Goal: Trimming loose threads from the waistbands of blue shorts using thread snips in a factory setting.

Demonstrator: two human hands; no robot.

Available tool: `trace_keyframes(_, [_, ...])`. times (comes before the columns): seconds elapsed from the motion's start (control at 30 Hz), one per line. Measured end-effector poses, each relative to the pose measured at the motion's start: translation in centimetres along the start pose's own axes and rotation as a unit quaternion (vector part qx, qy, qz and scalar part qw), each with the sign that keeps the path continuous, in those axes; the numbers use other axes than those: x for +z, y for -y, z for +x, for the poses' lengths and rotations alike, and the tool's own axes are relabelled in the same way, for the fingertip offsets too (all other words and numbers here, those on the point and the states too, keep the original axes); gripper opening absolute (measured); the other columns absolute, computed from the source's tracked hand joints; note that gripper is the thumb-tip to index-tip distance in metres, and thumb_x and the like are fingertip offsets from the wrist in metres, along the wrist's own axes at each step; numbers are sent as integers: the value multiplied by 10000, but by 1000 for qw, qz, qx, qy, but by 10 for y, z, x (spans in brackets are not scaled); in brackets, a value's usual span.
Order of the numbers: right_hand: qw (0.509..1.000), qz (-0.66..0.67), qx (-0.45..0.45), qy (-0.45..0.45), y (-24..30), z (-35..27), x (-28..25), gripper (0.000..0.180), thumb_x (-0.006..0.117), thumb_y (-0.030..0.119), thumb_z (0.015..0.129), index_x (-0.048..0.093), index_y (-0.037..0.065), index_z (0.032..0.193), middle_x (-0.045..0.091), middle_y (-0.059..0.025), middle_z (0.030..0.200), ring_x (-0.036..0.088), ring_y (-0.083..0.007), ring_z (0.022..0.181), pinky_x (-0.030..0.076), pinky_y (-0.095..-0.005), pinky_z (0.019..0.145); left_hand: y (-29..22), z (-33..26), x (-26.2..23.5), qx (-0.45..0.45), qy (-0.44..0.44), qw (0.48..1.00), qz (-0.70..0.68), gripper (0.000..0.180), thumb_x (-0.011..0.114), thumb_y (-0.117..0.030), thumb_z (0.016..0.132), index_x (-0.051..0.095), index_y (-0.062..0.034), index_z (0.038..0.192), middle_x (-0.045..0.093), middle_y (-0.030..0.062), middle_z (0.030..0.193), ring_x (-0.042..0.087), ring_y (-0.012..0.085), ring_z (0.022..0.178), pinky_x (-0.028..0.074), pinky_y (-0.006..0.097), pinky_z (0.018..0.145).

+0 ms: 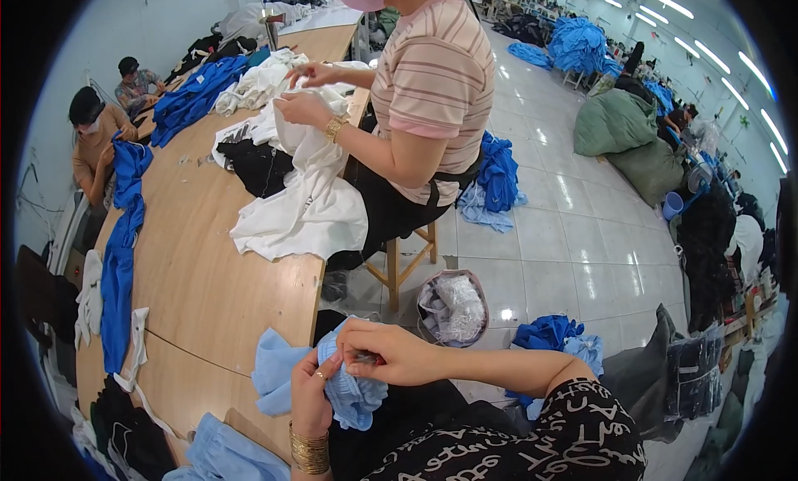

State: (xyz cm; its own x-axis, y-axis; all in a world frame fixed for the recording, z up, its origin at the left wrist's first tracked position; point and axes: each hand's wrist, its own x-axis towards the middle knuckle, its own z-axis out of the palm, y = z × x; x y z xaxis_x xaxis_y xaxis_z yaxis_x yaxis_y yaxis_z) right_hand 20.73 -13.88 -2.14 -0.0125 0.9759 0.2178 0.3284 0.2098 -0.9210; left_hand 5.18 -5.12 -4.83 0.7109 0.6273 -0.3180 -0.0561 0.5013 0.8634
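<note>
Fingers [366,348] of the right hand [391,352] pinch shut on the gathered edge of a light blue ribbed fabric garment [332,381], held at the wooden table's [208,273] near edge. Her left hand [309,394] grips it from below, palm up. She seems to be picking at the trim; next calls for a finer pinch.

Bare table [199,265] lies open at frame centre-left. White cloth [303,207] and a co-worker [424,107] block the upper centre; blue garments [120,248] line the left edge.
</note>
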Motion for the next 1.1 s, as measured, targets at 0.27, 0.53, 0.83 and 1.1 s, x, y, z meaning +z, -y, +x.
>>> trace_keyframes(0.27, [990,135,-12,29,-7,-8,18,93,577,116,841,525,39,848,517,-6,883,460,-83,732,375,-212,611,18,16,-16,32,-8,997,-74,177,521,-79,845,577,22,979,620,50,894,563,91,780,440,209,705])
trace_keyframes(0.53, [979,192,56,-30,-5,2,-14,112,533,147,870,495,42,882,455,17,808,421,-49,722,362,-200,637,-3,-7,-3,49,-44,994,-87,254,463,-110,867,521,29,1072,606,87,1012,586,156,910,448,285,823])
trace_keyframes(0.83, [986,3,131,-107,4,-4,-28,131,579,109,829,518,10,769,458,1,664,393,-61,605,318,-206,536,-14,-9,-11,19,21,998,-62,312,497,-130,888,508,31,1155,579,53,1079,534,97,965,411,229,849])
trace_keyframes(1.1, [977,-16,160,-139,4,5,-9,143,641,148,801,613,8,790,515,18,643,404,-30,553,306,-182,496,-17,-20,-10,36,20,999,-3,282,476,-134,899,537,39,1113,590,38,1024,530,90,934,394,217,834])
